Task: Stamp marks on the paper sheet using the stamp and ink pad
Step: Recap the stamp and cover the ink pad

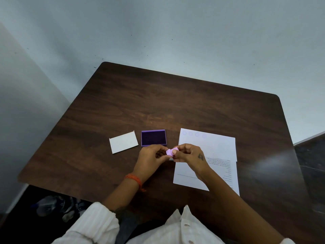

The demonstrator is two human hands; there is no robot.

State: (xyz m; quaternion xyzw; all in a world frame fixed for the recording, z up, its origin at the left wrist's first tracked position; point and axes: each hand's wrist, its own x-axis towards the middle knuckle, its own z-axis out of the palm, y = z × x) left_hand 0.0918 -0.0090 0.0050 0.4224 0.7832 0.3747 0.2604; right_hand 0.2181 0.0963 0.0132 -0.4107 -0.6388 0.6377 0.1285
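A small lilac stamp [171, 152] is held above the table between both hands, just left of the paper sheet. My left hand [150, 158] pinches its left side and my right hand [189, 154] grips its right side from above. The white paper sheet [211, 147] lies to the right, with several faint round purple marks along its top edge and printed text lower right. The open purple ink pad [153, 137] sits just beyond my left hand, its dark inked face up.
A white rectangular lid or card [123, 142] lies left of the ink pad. The dark wooden table [158, 103] stands against a pale wall; its near edge is close to my body. Dark floor shows at the right.
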